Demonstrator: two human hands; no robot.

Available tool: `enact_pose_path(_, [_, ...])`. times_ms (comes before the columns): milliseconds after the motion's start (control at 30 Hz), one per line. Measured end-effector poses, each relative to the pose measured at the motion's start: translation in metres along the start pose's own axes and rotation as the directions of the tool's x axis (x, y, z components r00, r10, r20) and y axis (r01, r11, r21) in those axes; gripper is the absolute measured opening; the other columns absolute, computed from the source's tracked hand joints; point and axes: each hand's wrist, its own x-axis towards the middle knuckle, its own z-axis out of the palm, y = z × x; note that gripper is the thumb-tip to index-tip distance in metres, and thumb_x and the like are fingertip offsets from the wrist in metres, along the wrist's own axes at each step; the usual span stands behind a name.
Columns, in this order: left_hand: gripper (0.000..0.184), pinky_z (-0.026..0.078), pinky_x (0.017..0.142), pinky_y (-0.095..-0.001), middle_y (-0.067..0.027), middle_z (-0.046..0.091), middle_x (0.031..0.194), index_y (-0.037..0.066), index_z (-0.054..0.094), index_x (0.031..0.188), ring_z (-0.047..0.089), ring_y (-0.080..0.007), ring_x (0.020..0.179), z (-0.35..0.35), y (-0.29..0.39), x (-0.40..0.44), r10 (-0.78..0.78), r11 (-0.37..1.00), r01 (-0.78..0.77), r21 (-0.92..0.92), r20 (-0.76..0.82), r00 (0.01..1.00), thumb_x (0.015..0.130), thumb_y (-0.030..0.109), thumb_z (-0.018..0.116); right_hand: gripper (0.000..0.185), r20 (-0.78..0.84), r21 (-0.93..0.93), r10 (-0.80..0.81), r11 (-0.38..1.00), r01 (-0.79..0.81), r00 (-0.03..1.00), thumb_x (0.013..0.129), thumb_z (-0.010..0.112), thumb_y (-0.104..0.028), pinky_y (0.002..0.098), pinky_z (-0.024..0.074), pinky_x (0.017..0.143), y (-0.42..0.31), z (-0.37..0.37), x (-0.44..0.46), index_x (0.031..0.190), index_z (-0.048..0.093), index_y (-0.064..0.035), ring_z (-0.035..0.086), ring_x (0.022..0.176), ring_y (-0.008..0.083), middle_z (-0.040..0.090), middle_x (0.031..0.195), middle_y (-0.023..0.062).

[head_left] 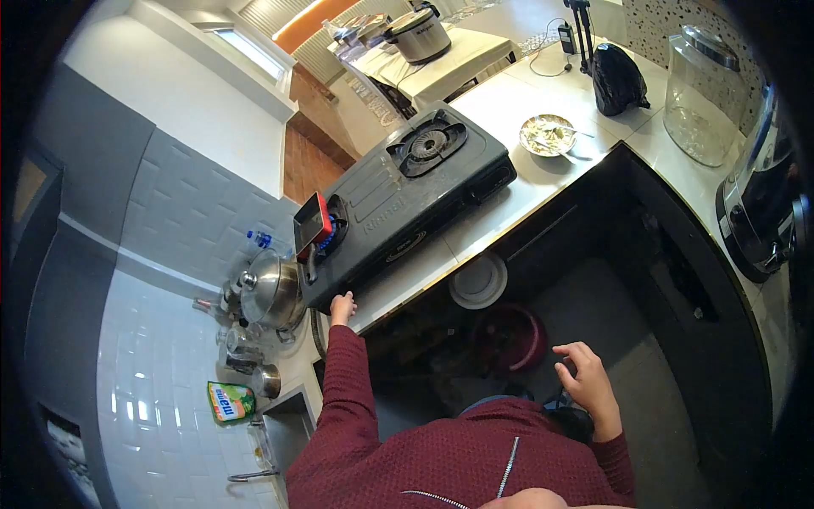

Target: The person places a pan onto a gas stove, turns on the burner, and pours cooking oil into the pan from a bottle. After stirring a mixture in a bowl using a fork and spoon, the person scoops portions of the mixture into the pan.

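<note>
Reaching forward with the left hand (pixel 342 307) now, right to the near left corner of the dark grey two-burner tabletop gas stove (pixel 373 204), curling the fingers in close at the front edge. Pinching a control or just touching the casing? Impossible to tell from this view. Warming a small red rectangular pan with a dark inside (pixel 313 226) on the left burner, with the dark handle (pixel 310 270) pointing toward the front and a blue flame (pixel 329 235) showing at the right side of the pan. Looking a touch off-centre over that fire, so probably heating unevenly. Calling for a light touch down here: working with small, slow finger movements, watching the flame rather than the hand, and keeping the maroon knit sleeve (pixel 348 373) low, well clear of handle and fire. Minding the big silver lidded pot (pixel 270 293) just beside the stove too, best avoiding any bump with the wrist. Holding nothing in the right hand (pixel 587 386), meanwhile, hovering away from the counter with fingers loosely bent and thumb apart. Leaving the patterned bowl of food (pixel 547 136) untouched, over on the pale countertop (pixel 521 180) right of the stove.
</note>
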Motion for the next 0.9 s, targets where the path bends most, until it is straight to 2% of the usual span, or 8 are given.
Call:
enact_pose_path(200, [0.045, 0.030, 0.041, -0.0293, -0.0034, 0.056, 0.062, 0.004, 0.057, 0.089, 0.045, -0.0129, 0.043, -0.005, 0.005, -0.014, -0.135, 0.984, 0.137, -0.118, 0.031, 0.990, 0.088, 0.048, 0.050, 0.026, 0.012, 0.023, 0.011, 1.000, -0.011, 1.000, 0.078, 0.062, -0.006, 0.0349, 0.0499, 0.073, 0.000, -0.004, 0.000, 0.104, 0.059, -0.0040, 0.061, 0.081, 0.0265, 0.059, 0.097, 0.0128])
enact_pose_path(300, [0.050, 0.031, 0.041, -0.0290, -0.0043, 0.057, 0.060, 0.002, 0.058, 0.088, 0.046, -0.0138, 0.043, -0.003, 0.002, -0.013, -0.045, 0.995, 0.041, -0.089, -0.046, 0.998, 0.087, 0.051, 0.051, 0.026, 0.023, 0.016, 0.019, 1.000, -0.020, 1.000, 0.078, 0.062, -0.006, 0.0348, 0.0499, 0.073, 0.003, -0.009, -0.003, 0.104, 0.059, -0.0041, 0.061, 0.082, 0.0267, 0.060, 0.097, 0.0130])
enact_pose_path(500, [0.044, 0.042, 0.045, -0.0327, -0.0079, 0.061, 0.061, -0.001, 0.059, 0.084, 0.054, -0.0180, 0.045, 0.009, 0.002, -0.008, 0.006, 1.000, -0.003, 0.022, -0.144, 0.990, 0.090, 0.042, 0.050, 0.026, 0.012, -0.014, 0.019, 1.000, -0.019, 1.000, 0.078, 0.062, -0.006, 0.0350, 0.0499, 0.074, 0.008, -0.030, -0.010, 0.104, 0.059, -0.0038, 0.061, 0.082, 0.0267, 0.060, 0.098, 0.0134])
enact_pose_path(633, [0.041, 0.042, 0.045, -0.0337, -0.0086, 0.061, 0.062, 0.000, 0.059, 0.083, 0.053, -0.0176, 0.045, 0.009, -0.018, 0.023, 0.050, 0.991, -0.035, 0.129, -0.111, 0.993, 0.093, 0.038, 0.048, 0.025, 0.020, -0.017, 0.069, 0.997, -0.069, 0.997, 0.079, 0.061, -0.006, 0.0348, 0.0498, 0.074, 0.014, -0.044, -0.019, 0.103, 0.059, -0.0031, 0.061, 0.083, 0.0267, 0.060, 0.098, 0.0133])
enact_pose_path(733, [0.045, 0.045, 0.048, -0.0347, -0.0094, 0.063, 0.061, 0.000, 0.060, 0.081, 0.057, -0.0182, 0.048, 0.007, -0.010, 0.007, 0.007, 1.000, -0.005, 0.017, -0.110, 0.994, 0.092, 0.041, 0.046, 0.026, 0.017, -0.027, 0.116, 0.993, -0.115, 0.993, 0.078, 0.061, -0.006, 0.0347, 0.0497, 0.074, 0.029, -0.052, -0.026, 0.103, 0.059, -0.0026, 0.061, 0.083, 0.0272, 0.060, 0.098, 0.0134])
enact_pose_path(767, [0.043, 0.041, 0.043, -0.0328, -0.0076, 0.063, 0.062, 0.002, 0.059, 0.083, 0.054, -0.0162, 0.046, 0.005, -0.005, -0.001, -0.052, 0.998, 0.050, -0.032, -0.075, 0.996, 0.092, 0.041, 0.044, 0.026, 0.003, -0.029, 0.109, 0.994, -0.109, 0.994, 0.078, 0.061, -0.006, 0.0347, 0.0495, 0.074, 0.034, -0.055, -0.026, 0.103, 0.059, -0.0026, 0.061, 0.083, 0.0275, 0.060, 0.098, 0.0134])
enact_pose_path(900, [0.042, 0.037, 0.041, -0.0316, -0.0055, 0.061, 0.065, 0.002, 0.057, 0.089, 0.051, -0.0143, 0.046, 0.005, -0.009, -0.001, 0.019, 1.000, -0.019, -0.007, -0.033, 0.999, 0.094, 0.041, 0.041, 0.025, -0.002, 0.002, 0.145, 0.989, -0.145, 0.989, 0.077, 0.061, -0.005, 0.0352, 0.0489, 0.074, 0.044, -0.050, -0.031, 0.102, 0.060, -0.0027, 0.061, 0.084, 0.0287, 0.060, 0.097, 0.0139])
